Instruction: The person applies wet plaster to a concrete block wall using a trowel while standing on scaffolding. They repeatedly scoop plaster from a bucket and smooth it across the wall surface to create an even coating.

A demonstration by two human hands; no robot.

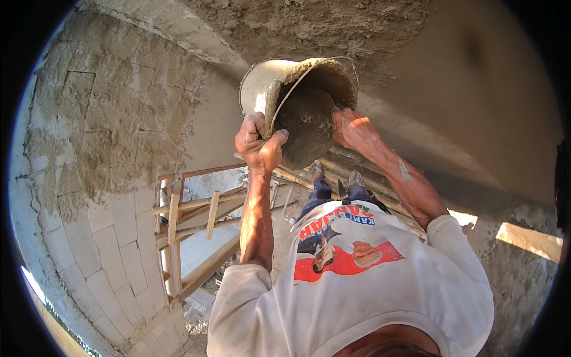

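Note:
A mortar-crusted bucket (256,86) is held up in front of me, tipped so its dark inside shows. Part of its rim looks broken away or cut, and a thin wire handle loops across the opening. My left hand (260,143) is closed on the near left edge of the bucket. On the other side, my right hand (355,130) has its fingers curled at the bucket's right edge; the fingertips are partly hidden. Grey residue coats the inside, and how much it holds cannot be made out.
Ahead rises a wall with rough wet plaster (321,24); smoother plaster (476,89) lies to the right. A block wall (113,238), partly plastered, stands at left. Below are a wooden frame (172,232) and the poles (339,172) by my feet.

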